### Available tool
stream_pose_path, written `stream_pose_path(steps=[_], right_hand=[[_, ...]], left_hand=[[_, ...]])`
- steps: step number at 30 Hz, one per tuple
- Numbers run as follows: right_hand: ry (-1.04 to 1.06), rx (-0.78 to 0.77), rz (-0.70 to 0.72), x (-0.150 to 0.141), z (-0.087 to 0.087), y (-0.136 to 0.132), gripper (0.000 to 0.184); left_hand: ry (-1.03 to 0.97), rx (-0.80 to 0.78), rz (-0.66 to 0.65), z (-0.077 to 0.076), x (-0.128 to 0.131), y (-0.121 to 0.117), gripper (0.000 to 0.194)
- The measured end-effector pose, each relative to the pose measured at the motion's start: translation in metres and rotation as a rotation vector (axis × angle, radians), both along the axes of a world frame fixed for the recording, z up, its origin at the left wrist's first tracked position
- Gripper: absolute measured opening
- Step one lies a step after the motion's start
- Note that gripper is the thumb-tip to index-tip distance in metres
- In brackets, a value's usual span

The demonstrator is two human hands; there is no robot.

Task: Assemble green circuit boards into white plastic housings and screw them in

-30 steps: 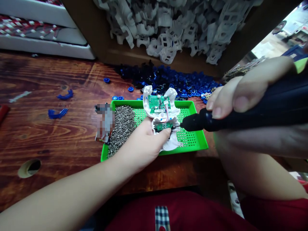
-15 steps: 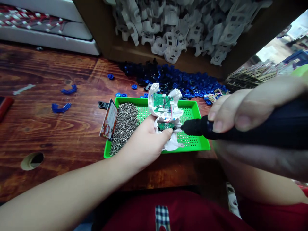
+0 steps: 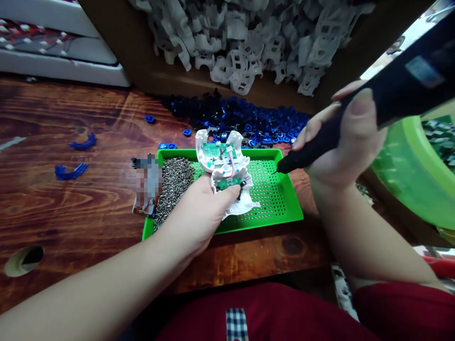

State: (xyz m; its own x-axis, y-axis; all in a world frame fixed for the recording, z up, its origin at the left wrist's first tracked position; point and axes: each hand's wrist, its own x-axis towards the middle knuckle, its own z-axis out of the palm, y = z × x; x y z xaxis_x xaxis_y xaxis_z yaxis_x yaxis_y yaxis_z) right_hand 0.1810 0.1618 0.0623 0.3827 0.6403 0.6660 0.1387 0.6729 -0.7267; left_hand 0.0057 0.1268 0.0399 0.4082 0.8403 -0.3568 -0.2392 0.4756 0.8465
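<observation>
My left hand [image 3: 202, 208] grips a white plastic housing [image 3: 245, 201] over the green tray, its thumb pressed on the lower half. The housing lies open in two halves, each with a green circuit board [image 3: 221, 154], and thin wires run between them. In my right hand [image 3: 346, 128] is a black electric screwdriver [image 3: 320, 142], fingers wrapped round its body. Its tip points down and left above the tray's right part, apart from the housing. The green perforated tray [image 3: 295, 208] has a heap of small screws [image 3: 174, 184] at its left end.
Behind the tray lies a pile of blue and black plastic parts [image 3: 249, 118]. A cardboard box [image 3: 277, 97] of white shells stands at the back. At right is a light-green tub [image 3: 405, 175] of circuit boards. Blue pieces [image 3: 71, 171] and a round table hole [image 3: 24, 260] are at left.
The screwdriver has come away from the housing, its body now tilted up to the right. My left hand still holds the housing. The view has shifted slightly to the right.
</observation>
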Motion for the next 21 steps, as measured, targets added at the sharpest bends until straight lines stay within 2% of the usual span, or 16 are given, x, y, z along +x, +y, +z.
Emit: stream_pose_path(steps=[4,9,21], right_hand=[[-0.029,-0.037,0.043,0.004,-0.014,0.010,0.021],[0.000,-0.075,0.051,0.003,-0.013,0.007,0.019],[-0.032,-0.059,0.085,0.002,-0.017,0.008,0.017]], left_hand=[[0.015,-0.006,0.018,0.001,0.001,0.000,0.031],[-0.017,-0.055,0.007,0.003,0.001,0.000,0.037],[-0.011,-0.024,-0.006,0.003,0.000,-0.002,0.033]])
